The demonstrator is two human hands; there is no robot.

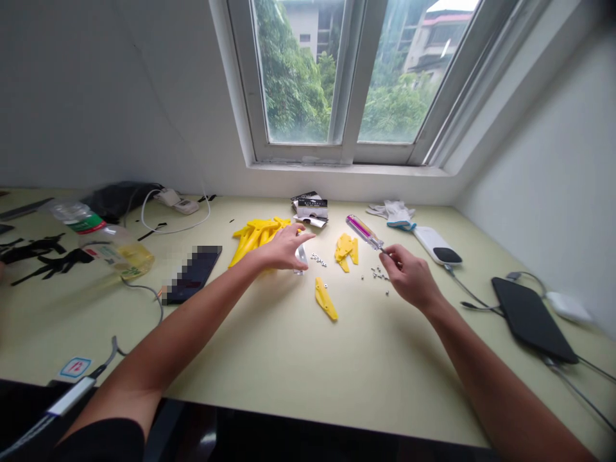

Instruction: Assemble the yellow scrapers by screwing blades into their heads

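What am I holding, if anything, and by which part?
Your right hand pinches the screwdriver by its shaft; your left hand is open, with no visible hold.

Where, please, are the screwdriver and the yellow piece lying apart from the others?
Screwdriver [364,232]: head view, on its purple handle.
Yellow piece [326,299]: head view, middle of its upper face.

Yellow is being shown on the plastic parts [253,239], magenta on the screwdriver [362,230], blue-edged white on the gloves [392,210], pale yellow-green across the tabletop [269,366].
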